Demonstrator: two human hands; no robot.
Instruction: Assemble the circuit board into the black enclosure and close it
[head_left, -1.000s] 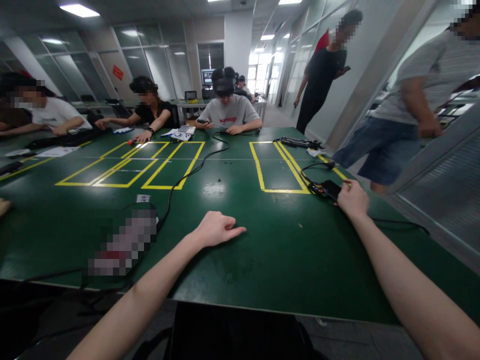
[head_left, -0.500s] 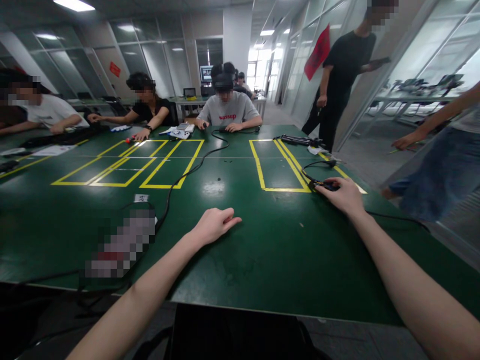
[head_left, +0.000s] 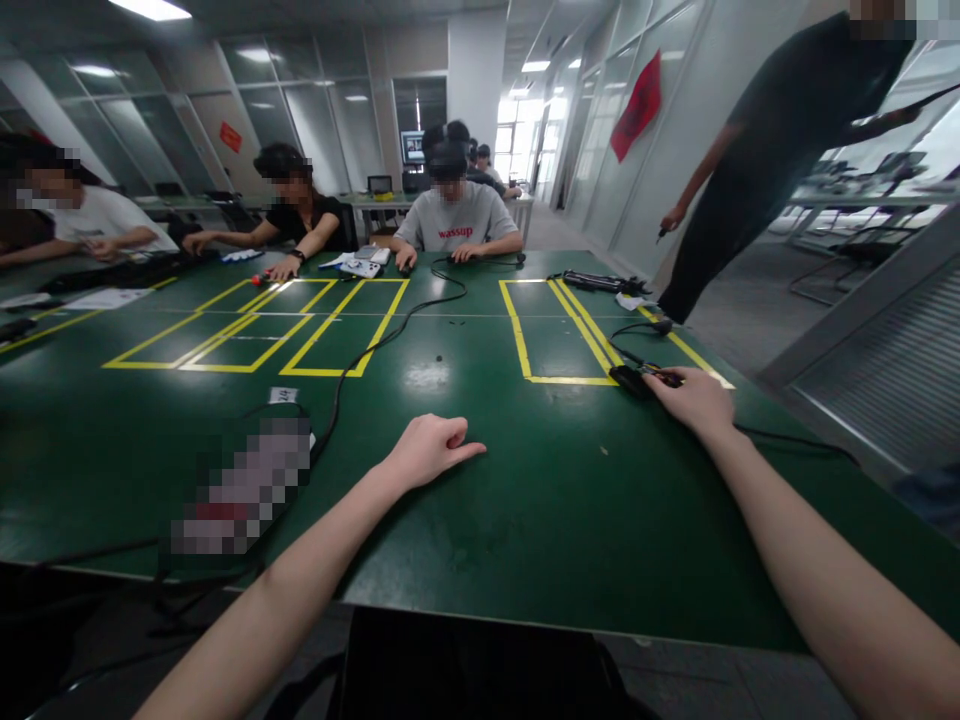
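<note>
My left hand point(head_left: 433, 452) rests on the green table point(head_left: 525, 520), its fingers curled in and the thumb sticking out, with nothing visible in it. Farther off to the right, my right hand point(head_left: 696, 402) has its thumb and fingers closed round a small dark object with coloured bits point(head_left: 666, 377), mostly hidden by the fingers. Touching or just beside that is a black piece point(head_left: 628, 381) at the corner of a yellow tape outline point(head_left: 570, 380). A black cord point(head_left: 795, 434) runs off to the right from under my right hand.
A blurred-out long object point(head_left: 247, 490) lies left of my left arm, near a black cable point(head_left: 337, 400) crossing the table. A folded black tripod-like item point(head_left: 600, 282) lies at the far right. Co-workers sit opposite, and a person point(head_left: 787, 150) walks along the right side.
My right hand has shifted slightly right, and more of the black piece shows. My left hand stays in place. The walking person in dark clothes has come nearer; another at the right has mostly left view.
</note>
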